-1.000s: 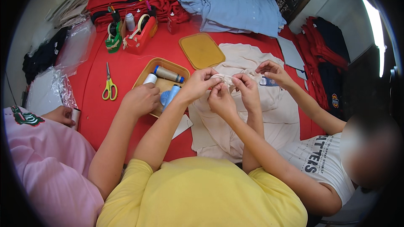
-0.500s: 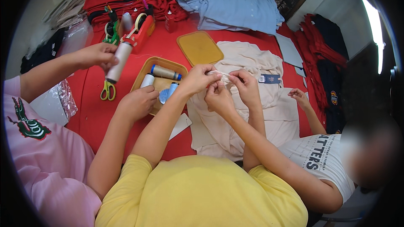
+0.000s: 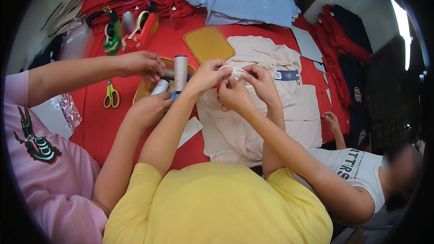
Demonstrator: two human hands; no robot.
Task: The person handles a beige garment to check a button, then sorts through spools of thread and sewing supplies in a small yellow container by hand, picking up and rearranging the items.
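A cream garment [image 3: 271, 108] lies spread on the table before me. My left hand [image 3: 205, 77] pinches a raised edge of it between thumb and fingers. My right hand [image 3: 263, 83] grips the same edge a little to the right. A small pale button [image 3: 235, 71] shows on the cloth between my fingers. Just below, the hand [image 3: 233, 94] of a co-worker in white reaches in from the right and touches the cloth near the button. A dark blue tag [image 3: 288, 75] lies on the garment, right of my right hand.
A pink-shirted co-worker's hands [image 3: 151, 67] are at a yellow-brown tray [image 3: 141, 91] holding thread spools, a white one [image 3: 181, 70] upright. Yellow scissors [image 3: 111, 95], a yellow-brown lid [image 3: 209, 45], tape dispensers [image 3: 140, 31], and folded blue shirts [image 3: 239, 0] surround the work on red cloth.
The pink-shirted co-worker's hand has let go of the white spool, which now stands in the tray. The edge in my hands has turned, so the button shows. The view has shifted slightly.
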